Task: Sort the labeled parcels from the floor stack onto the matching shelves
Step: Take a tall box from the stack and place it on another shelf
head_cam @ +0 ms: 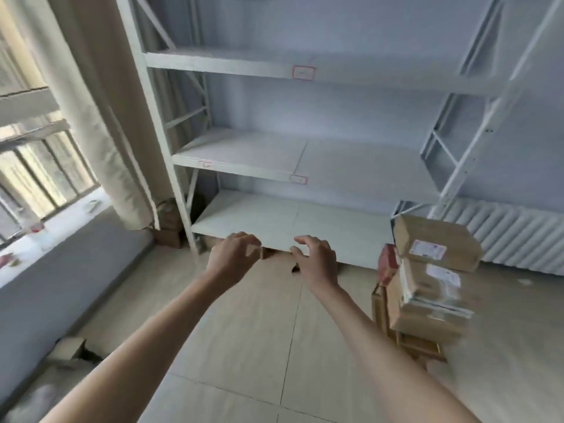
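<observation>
Brown cardboard parcels with white labels (433,279) sit stacked on the floor right of the white metal shelving (293,221); I see my left hand (233,259) and right hand (316,261) loosely curled, holding nothing.

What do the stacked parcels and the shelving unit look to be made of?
Stacked parcels: brown corrugated cardboard by the look, matte, with white printed labels and tape on top. Shelving unit: probably painted metal, judging by the pale grey-white uprights with punched holes and diagonal braces; whether the shelf boards are metal or laminate cannot be told.

Both hands empty, left hand (233,257), right hand (316,259), parcel stack (427,285) right
</observation>
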